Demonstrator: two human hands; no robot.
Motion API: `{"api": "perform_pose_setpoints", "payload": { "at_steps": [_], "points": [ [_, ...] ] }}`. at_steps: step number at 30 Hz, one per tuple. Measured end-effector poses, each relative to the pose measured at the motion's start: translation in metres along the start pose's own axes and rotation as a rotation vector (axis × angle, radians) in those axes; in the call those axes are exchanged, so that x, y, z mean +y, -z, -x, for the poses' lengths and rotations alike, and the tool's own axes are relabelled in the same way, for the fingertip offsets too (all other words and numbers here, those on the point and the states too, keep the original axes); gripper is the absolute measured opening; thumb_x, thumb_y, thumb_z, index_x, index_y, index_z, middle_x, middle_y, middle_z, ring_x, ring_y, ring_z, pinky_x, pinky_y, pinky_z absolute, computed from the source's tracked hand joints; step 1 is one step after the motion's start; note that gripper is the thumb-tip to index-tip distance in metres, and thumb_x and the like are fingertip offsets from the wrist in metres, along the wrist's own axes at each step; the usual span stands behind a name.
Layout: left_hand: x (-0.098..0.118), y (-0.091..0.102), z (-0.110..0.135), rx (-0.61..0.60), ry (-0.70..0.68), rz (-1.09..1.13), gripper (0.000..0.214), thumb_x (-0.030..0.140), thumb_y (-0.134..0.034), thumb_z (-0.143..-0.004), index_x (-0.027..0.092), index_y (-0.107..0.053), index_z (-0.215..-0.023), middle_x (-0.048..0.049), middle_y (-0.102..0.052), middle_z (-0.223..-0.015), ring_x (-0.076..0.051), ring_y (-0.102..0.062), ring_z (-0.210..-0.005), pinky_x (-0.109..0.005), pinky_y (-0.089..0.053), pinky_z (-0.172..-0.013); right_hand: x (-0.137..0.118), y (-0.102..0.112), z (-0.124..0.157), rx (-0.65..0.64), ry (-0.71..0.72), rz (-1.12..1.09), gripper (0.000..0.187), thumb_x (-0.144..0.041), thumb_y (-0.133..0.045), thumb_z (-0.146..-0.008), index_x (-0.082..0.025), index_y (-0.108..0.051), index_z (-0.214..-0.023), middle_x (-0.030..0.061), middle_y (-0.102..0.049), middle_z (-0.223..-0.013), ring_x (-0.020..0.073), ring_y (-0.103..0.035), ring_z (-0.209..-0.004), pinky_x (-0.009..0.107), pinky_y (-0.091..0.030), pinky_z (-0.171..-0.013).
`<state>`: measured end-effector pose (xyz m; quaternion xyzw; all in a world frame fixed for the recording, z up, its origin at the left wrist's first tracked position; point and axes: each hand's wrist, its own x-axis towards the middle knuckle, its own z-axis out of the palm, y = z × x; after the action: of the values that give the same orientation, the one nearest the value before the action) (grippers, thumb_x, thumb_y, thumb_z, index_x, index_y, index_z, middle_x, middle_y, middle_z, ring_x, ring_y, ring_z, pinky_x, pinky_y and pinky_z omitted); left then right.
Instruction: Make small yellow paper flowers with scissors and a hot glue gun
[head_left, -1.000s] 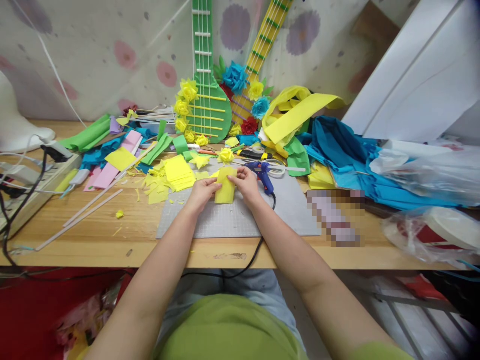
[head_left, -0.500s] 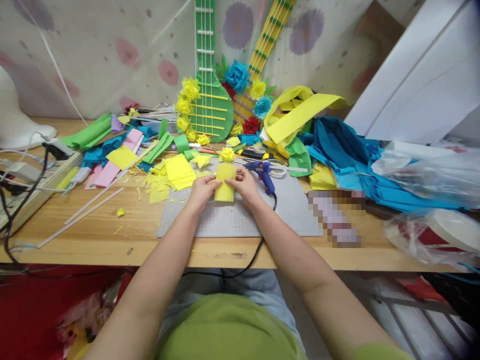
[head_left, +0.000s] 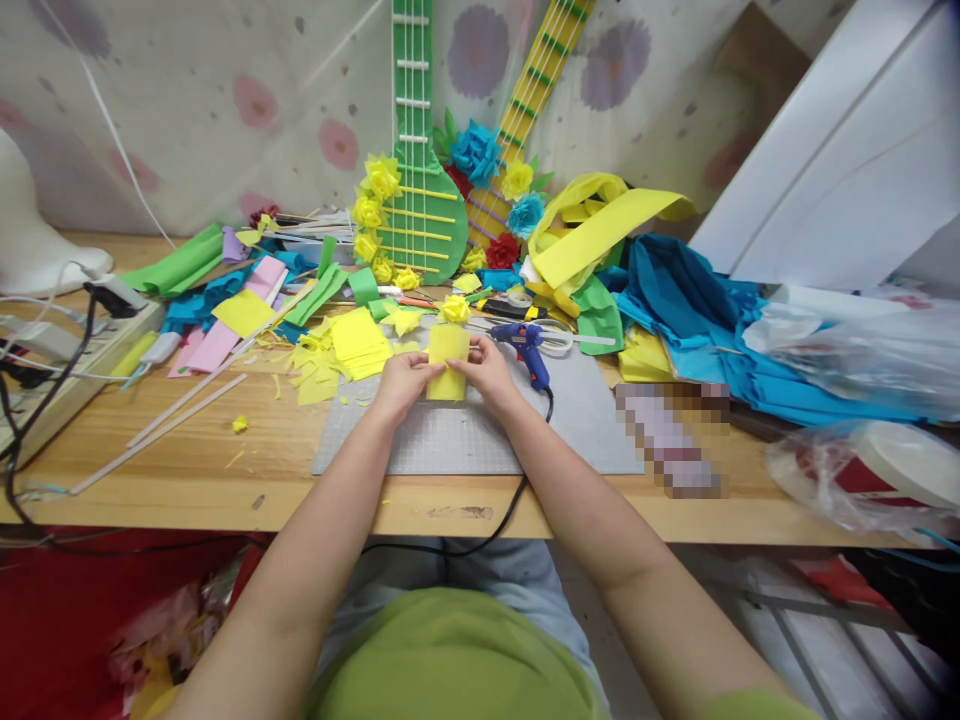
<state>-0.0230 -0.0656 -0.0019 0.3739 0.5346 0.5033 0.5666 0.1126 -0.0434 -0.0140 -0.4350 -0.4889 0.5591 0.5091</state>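
A small rectangle of yellow crepe paper (head_left: 448, 350) is held upright between my two hands above the grey cutting mat (head_left: 577, 430). My left hand (head_left: 406, 384) pinches its left edge, thumb in front. On the other edge, my right hand (head_left: 491, 372) pinches it the same way, fingers behind the sheet and partly hidden. Just beyond the paper sits a yellow paper flower (head_left: 454, 309). A blue glue gun (head_left: 527, 350) lies to the right of my right hand. Left of my left hand are a stack of yellow paper squares (head_left: 361, 343) and yellow scraps (head_left: 315, 376).
A green paper guitar (head_left: 427, 220) with yellow flowers and a yellow one (head_left: 517, 130) lean at the back. Blue crepe paper (head_left: 675, 300) and a plastic-wrapped tub (head_left: 900, 465) lie right. A power strip (head_left: 82, 370) stands left. The glue gun's cord (head_left: 517, 495) hangs over the front edge.
The yellow paper has shifted very slightly left and now looks a little wider and curved at its upper edge. Both hands keep their pinch.
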Motion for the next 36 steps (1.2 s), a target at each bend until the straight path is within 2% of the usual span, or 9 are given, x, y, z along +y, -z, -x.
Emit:
{"api": "perform_pose_setpoints", "payload": {
  "at_steps": [6,9,12,15,19,24,28,33,36],
  "points": [
    [0.001,0.006,-0.005,0.016,-0.061,-0.127,0.042,0.033,-0.079,-0.046,0.013,-0.067,-0.081,-0.0036,-0.065,-0.062,-0.02,-0.062,-0.065,-0.03,-0.047,-0.064,0.001,0.0,0.0,0.049,-0.023,-0.037,0.045,-0.031,-0.076,-0.046,-0.021,-0.047,-0.079,-0.0055,-0.064,-0.066,0.0119,-0.061,-0.06,0.027,-0.05,-0.06],
    [0.01,0.022,-0.01,0.22,-0.236,-0.299,0.031,0.041,-0.07,-0.06,0.018,-0.067,-0.081,-0.0058,-0.066,-0.073,-0.02,-0.061,-0.07,-0.031,-0.045,-0.067,0.001,0.003,-0.004,0.101,0.002,-0.091,0.047,-0.034,-0.077,-0.046,-0.022,-0.046,-0.08,-0.0046,-0.065,-0.067,0.0133,-0.062,-0.061,0.029,-0.051,-0.062],
    [0.02,0.038,-0.017,0.379,-0.353,-0.696,0.02,0.036,-0.069,-0.063,0.021,-0.066,-0.075,-0.0075,-0.065,-0.081,-0.026,-0.056,-0.092,-0.037,-0.039,-0.084,0.002,0.005,-0.007,0.123,-0.005,-0.167,0.05,-0.036,-0.078,-0.046,-0.022,-0.045,-0.081,-0.0039,-0.065,-0.067,0.0143,-0.063,-0.062,0.029,-0.051,-0.063],
    [0.025,0.045,-0.028,0.356,-0.382,-1.015,0.026,0.036,-0.072,-0.059,0.02,-0.065,-0.079,-0.0134,-0.06,-0.094,-0.034,-0.046,-0.106,-0.044,-0.031,-0.093,0.003,0.007,-0.009,0.1,-0.024,-0.236,0.052,-0.034,-0.079,-0.045,-0.022,-0.045,-0.082,-0.0032,-0.065,-0.07,0.0151,-0.063,-0.067,0.031,-0.051,-0.067],
    [0.026,0.045,-0.053,0.311,-0.275,-1.147,0.041,0.032,-0.084,-0.037,0.019,-0.06,-0.068,-0.0177,-0.057,-0.096,-0.042,-0.04,-0.111,-0.05,-0.029,-0.092,0.002,0.007,-0.008,0.059,-0.049,-0.268,0.052,-0.034,-0.078,-0.046,-0.022,-0.044,-0.083,-0.0023,-0.065,-0.073,0.0162,-0.064,-0.071,0.033,-0.051,-0.072],
    [0.029,0.045,-0.076,0.273,-0.185,-1.088,0.046,0.02,-0.086,-0.022,0.019,-0.044,-0.042,-0.011,-0.058,-0.071,-0.041,-0.045,-0.106,-0.048,-0.03,-0.089,0.0,0.006,-0.006,0.043,-0.064,-0.281,0.055,-0.034,-0.08,-0.043,-0.022,-0.045,-0.083,-0.0027,-0.065,-0.072,0.0159,-0.064,-0.07,0.033,-0.051,-0.072],
    [0.03,0.042,-0.063,0.269,-0.203,-1.013,0.033,0.018,-0.08,-0.04,0.02,-0.048,-0.043,-0.0052,-0.053,-0.057,-0.032,-0.053,-0.091,-0.041,-0.034,-0.084,0.0,0.004,-0.005,0.038,-0.059,-0.274,0.055,-0.034,-0.08,-0.043,-0.022,-0.045,-0.084,-0.0021,-0.065,-0.073,0.0163,-0.064,-0.07,0.034,-0.051,-0.072],
    [0.017,0.031,-0.037,0.209,-0.389,-0.521,0.019,0.028,-0.068,-0.06,0.021,-0.051,-0.065,0.0028,-0.053,-0.057,-0.014,-0.051,-0.057,-0.027,-0.04,-0.063,-0.004,0.004,-0.005,0.016,-0.052,-0.3,0.052,-0.033,-0.079,-0.045,-0.022,-0.045,-0.084,-0.0012,-0.065,-0.075,0.0169,-0.064,-0.073,0.033,-0.051,-0.072],
    [0.005,0.023,-0.032,0.203,-0.352,-0.307,0.022,0.032,-0.065,-0.062,0.021,-0.049,-0.073,0.0051,-0.052,-0.053,-0.013,-0.053,-0.053,-0.025,-0.042,-0.058,-0.008,0.006,-0.004,-0.007,-0.034,-0.335,0.053,-0.032,-0.079,-0.045,-0.023,-0.045,-0.085,-0.002,-0.066,-0.075,0.0164,-0.064,-0.073,0.032,-0.05,-0.072]
  ]
}}
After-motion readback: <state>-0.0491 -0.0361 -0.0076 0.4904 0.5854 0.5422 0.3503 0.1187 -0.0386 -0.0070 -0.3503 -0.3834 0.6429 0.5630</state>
